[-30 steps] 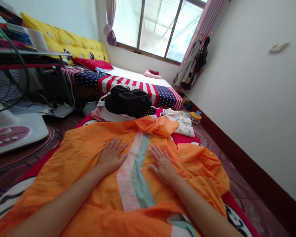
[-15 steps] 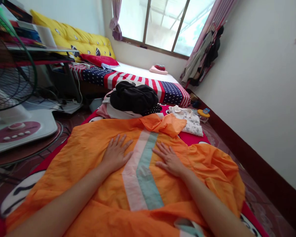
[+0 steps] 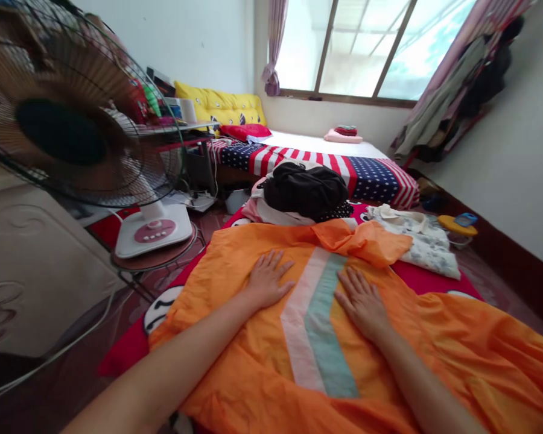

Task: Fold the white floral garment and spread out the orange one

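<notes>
An orange jacket (image 3: 253, 343) with a pink and a pale green stripe lies spread over a red patterned cloth (image 3: 124, 352). My left hand (image 3: 268, 281) rests flat on the orange fabric, left of the pink stripe, fingers spread. On the other side, my right hand (image 3: 362, 304) lies flat on the jacket beside the green stripe, its fingers a little apart. Neither hand grips anything. The jacket's collar part is bunched beyond the hands, and its right portion is wrinkled.
Behind the jacket is a clothes pile with a black garment (image 3: 305, 188) on top. A folded white patterned shirt (image 3: 419, 238) lies to its right. A fan (image 3: 63, 129) stands at left on a round stool (image 3: 163, 256). A bed (image 3: 317, 144) is farther back.
The view has swung left, so the fan shows more fully and the scene sits farther right. Both hands remain flat on the jacket; the right fingers lie closer to the green stripe.
</notes>
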The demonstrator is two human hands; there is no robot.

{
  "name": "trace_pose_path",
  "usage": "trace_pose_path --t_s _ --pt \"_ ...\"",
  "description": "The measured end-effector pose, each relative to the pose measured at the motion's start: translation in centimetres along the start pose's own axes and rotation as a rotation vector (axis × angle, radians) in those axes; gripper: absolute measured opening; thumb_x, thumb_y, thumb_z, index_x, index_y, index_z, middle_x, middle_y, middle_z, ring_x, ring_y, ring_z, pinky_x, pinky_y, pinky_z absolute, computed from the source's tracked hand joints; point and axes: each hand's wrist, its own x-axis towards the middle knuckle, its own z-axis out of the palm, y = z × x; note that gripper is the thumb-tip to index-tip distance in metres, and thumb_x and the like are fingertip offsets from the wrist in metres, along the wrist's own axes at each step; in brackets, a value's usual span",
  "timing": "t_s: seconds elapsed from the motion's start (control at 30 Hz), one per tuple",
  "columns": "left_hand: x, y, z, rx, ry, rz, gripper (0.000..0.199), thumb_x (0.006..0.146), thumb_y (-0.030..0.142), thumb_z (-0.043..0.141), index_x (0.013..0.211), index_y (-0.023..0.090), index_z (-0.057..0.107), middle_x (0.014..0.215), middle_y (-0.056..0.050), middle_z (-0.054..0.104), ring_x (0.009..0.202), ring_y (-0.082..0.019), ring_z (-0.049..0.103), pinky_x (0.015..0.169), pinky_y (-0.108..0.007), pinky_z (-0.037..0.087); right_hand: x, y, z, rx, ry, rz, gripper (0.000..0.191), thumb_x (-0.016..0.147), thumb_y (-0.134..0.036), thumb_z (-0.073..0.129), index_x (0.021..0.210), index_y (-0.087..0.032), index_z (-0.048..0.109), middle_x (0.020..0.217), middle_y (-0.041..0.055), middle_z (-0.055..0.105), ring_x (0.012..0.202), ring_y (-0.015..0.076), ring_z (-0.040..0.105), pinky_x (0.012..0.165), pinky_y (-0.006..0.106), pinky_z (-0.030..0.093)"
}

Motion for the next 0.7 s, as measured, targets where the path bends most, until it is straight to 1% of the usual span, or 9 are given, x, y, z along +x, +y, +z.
trace_pose_path --t_s 0.03,0.1,0.17,0.27,0.4,0.5,0.57,0.63,0.7 --pt "-0.1 -0.7 -0.2 0.005 -0.008 -0.012 0.062 0.090 0.062 0.036 0.145 0.032 0.037 0.157 -0.005 0.023 0.144 -0.030 0.018 0.116 -0.049 0.013 0.1 0.5 0.4 -0.016 0.008 0.074 0.057 0.096 -0.049 0.028 0.148 -0.026 0.030 0.157 0.0049 0.021 0.145 0.0251 0.017 0.113 0.050 0.022" --pt "-0.4 -2.4 -0.8 0.028 -0.012 -0.051 0.062 0.091 0.060 0.036 0.145 0.030 0.037 0.157 -0.005 0.024 0.144 -0.030 0.018 0.116 -0.048 0.014 0.4 1.6 1.0 -0.040 -0.003 0.124 0.058 0.096 -0.048 0.028 0.149 -0.025 0.028 0.158 0.0050 0.020 0.145 0.0252 0.017 0.114 0.049 0.023" --pt "-0.7 -4.4 -1.4 0.057 -0.008 -0.091 0.061 0.091 0.059 0.036 0.145 0.030 0.037 0.157 -0.005 0.025 0.144 -0.029 0.018 0.116 -0.047 0.014 0.6 2.2 1.2 -0.057 -0.008 0.122 0.059 0.095 -0.049 0.028 0.149 -0.025 0.028 0.158 0.0046 0.019 0.145 0.0253 0.017 0.114 0.049 0.023" --pt "-0.9 -7.4 -2.4 0.096 -0.022 -0.141 0.061 0.091 0.060 0.036 0.145 0.030 0.037 0.157 -0.005 0.025 0.144 -0.028 0.020 0.116 -0.046 0.015 0.6 2.1 1.3 -0.069 0.018 0.123 0.059 0.095 -0.049 0.026 0.149 -0.025 0.027 0.158 0.0049 0.020 0.145 0.0258 0.017 0.113 0.049 0.023" --pt "-0.1 -10.8 -3.9 0.154 -0.060 -0.251 0.063 0.091 0.061 0.034 0.144 0.026 0.038 0.155 -0.009 0.028 0.142 -0.029 0.024 0.114 -0.048 0.020 0.5 1.7 1.4 -0.071 0.039 0.121 0.060 0.094 -0.049 0.026 0.149 -0.024 0.029 0.158 0.0044 0.021 0.145 0.0259 0.017 0.112 0.049 0.023" --pt "1.4 -12.7 -5.1 0.188 0.003 -0.398 0.063 0.091 0.054 0.043 0.144 0.021 0.037 0.156 -0.016 0.024 0.142 -0.034 0.024 0.110 -0.051 0.025 0.5 1.7 1.6 -0.077 0.051 0.128 0.060 0.094 -0.049 0.025 0.148 -0.024 0.031 0.157 0.0040 0.023 0.145 0.0254 0.018 0.112 0.049 0.023" --pt "2.5 -13.8 -5.7 0.178 0.055 -0.481 0.072 0.087 0.050 0.052 0.146 0.017 0.030 0.155 -0.021 0.021 0.141 -0.038 0.023 0.108 -0.052 0.028 0.5 1.8 1.8 -0.075 0.068 0.131 0.060 0.094 -0.049 0.024 0.148 -0.024 0.032 0.157 0.0038 0.024 0.144 0.0252 0.020 0.112 0.048 0.024" --pt "3.4 -14.5 -6.1 0.153 0.059 -0.483 0.078 0.083 0.047 0.057 0.148 0.016 0.025 0.154 -0.022 0.023 0.141 -0.038 0.024 0.107 -0.051 0.030 0.5 1.8 1.9 -0.071 0.084 0.127 0.061 0.093 -0.050 0.024 0.148 -0.024 0.033 0.156 0.0039 0.025 0.144 0.0256 0.021 0.112 0.048 0.024" --pt "4.2 -14.8 -6.4 0.131 0.036 -0.414 0.077 0.081 0.042 0.060 0.147 0.020 0.027 0.152 -0.017 0.033 0.140 -0.035 0.028 0.108 -0.052 0.029 0.5 1.9 2.1 -0.070 0.091 0.122 0.061 0.093 -0.050 0.026 0.147 -0.023 0.033 0.156 0.0042 0.026 0.144 0.0260 0.021 0.112 0.048 0.023"
